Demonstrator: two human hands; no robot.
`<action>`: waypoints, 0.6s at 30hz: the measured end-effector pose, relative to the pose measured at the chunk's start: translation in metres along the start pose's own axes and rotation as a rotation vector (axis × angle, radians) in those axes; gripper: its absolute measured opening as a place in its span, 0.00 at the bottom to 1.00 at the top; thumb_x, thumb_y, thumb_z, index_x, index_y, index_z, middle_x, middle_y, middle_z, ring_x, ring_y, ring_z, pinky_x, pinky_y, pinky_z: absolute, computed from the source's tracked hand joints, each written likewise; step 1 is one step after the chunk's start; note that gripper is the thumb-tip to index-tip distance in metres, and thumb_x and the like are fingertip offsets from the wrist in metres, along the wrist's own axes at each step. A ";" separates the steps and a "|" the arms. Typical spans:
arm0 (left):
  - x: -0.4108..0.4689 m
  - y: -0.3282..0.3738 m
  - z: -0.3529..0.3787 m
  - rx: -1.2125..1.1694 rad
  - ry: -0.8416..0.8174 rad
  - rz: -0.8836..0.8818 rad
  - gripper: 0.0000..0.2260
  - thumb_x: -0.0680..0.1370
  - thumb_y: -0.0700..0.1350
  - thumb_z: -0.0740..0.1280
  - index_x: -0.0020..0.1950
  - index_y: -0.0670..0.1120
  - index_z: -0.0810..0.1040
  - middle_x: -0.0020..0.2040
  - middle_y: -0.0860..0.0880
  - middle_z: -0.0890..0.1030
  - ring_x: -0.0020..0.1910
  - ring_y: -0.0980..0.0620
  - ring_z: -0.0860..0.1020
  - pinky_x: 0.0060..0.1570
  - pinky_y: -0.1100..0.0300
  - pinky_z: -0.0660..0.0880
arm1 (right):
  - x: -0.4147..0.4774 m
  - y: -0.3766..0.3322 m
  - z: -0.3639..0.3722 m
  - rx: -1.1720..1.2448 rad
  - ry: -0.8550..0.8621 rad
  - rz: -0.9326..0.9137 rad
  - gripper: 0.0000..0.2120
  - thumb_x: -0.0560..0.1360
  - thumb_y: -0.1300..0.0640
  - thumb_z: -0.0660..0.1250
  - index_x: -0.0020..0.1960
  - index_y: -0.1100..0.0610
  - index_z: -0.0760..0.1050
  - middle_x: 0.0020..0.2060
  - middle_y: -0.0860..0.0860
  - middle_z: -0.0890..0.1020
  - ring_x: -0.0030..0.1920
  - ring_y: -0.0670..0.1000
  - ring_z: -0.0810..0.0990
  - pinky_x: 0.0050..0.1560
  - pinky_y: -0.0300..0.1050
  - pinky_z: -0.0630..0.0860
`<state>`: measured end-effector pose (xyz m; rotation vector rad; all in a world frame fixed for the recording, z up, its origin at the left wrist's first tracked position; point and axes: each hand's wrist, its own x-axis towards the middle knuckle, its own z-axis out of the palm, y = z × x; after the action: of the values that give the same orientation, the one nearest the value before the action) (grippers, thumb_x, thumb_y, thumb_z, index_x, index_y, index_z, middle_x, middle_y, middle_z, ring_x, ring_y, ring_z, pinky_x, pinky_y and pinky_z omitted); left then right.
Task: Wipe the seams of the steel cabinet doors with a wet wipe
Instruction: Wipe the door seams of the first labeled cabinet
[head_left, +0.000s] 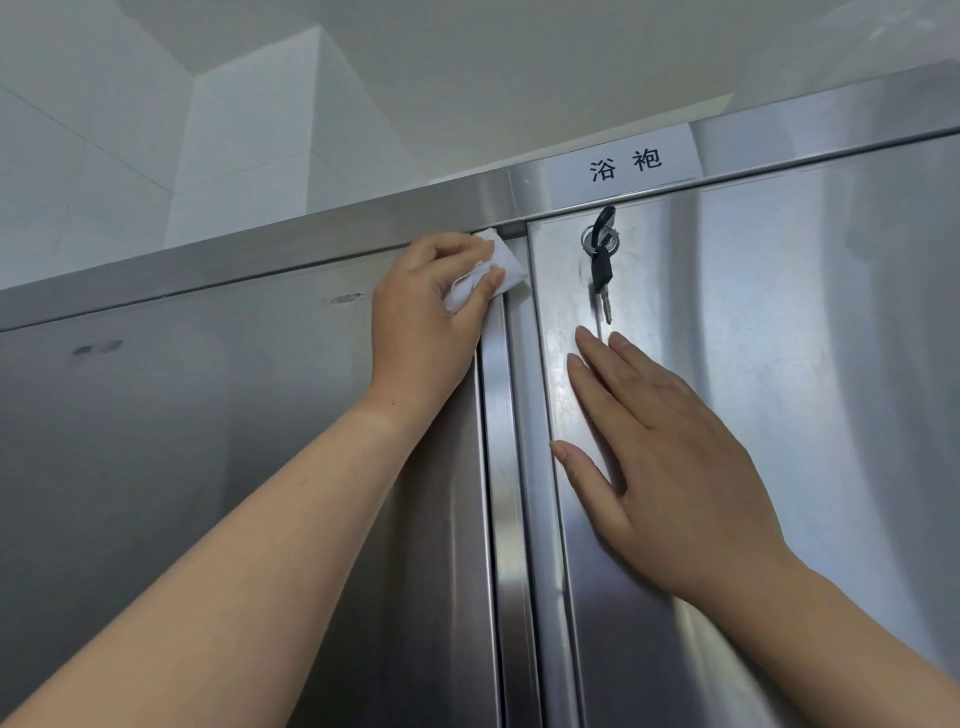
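Even soft light, sharp focus, pale glare streaks on steel doors (779, 364), wide-angle bending at edges

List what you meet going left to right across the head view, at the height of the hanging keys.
Left brushed-steel door → left hand → crumpled white wet wipe → hanging black-headed keys → right brushed-steel door.

We've got the left door (208, 467) and right door (805, 364) side by side, centre post (511, 467) between, top rail (260, 254) across above both. Label (623, 158) on the rail, over the right door. Keys (600, 260) hang at that door's upper left corner. Our left hand (426, 306) holds the wet wipe (498, 265) at the left door's top right corner. Our right hand (660, 441) lies flat on the right door, just below the keys.
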<state>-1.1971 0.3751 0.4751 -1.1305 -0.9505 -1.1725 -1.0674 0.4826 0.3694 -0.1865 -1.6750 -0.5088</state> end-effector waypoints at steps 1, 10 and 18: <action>-0.003 0.001 0.000 0.002 0.008 0.003 0.09 0.76 0.42 0.70 0.55 0.42 0.83 0.51 0.53 0.79 0.49 0.63 0.73 0.51 0.79 0.65 | 0.000 0.000 0.000 -0.001 -0.001 0.002 0.27 0.77 0.45 0.53 0.71 0.60 0.68 0.72 0.52 0.67 0.72 0.52 0.64 0.70 0.41 0.53; 0.004 0.004 -0.003 0.040 -0.011 0.012 0.08 0.76 0.42 0.70 0.53 0.41 0.84 0.51 0.45 0.82 0.49 0.54 0.78 0.49 0.78 0.65 | -0.001 0.000 0.001 0.002 -0.005 0.009 0.27 0.77 0.47 0.58 0.71 0.59 0.67 0.72 0.52 0.66 0.73 0.52 0.63 0.71 0.42 0.55; 0.005 0.003 -0.005 0.097 -0.051 0.064 0.09 0.77 0.43 0.69 0.55 0.41 0.83 0.51 0.44 0.82 0.51 0.47 0.80 0.51 0.66 0.69 | -0.001 0.001 0.003 -0.010 0.005 -0.006 0.28 0.78 0.45 0.53 0.71 0.59 0.67 0.72 0.52 0.66 0.73 0.52 0.62 0.71 0.44 0.57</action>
<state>-1.1935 0.3691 0.4785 -1.1093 -0.9930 -1.0391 -1.0695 0.4845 0.3687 -0.1874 -1.6692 -0.5215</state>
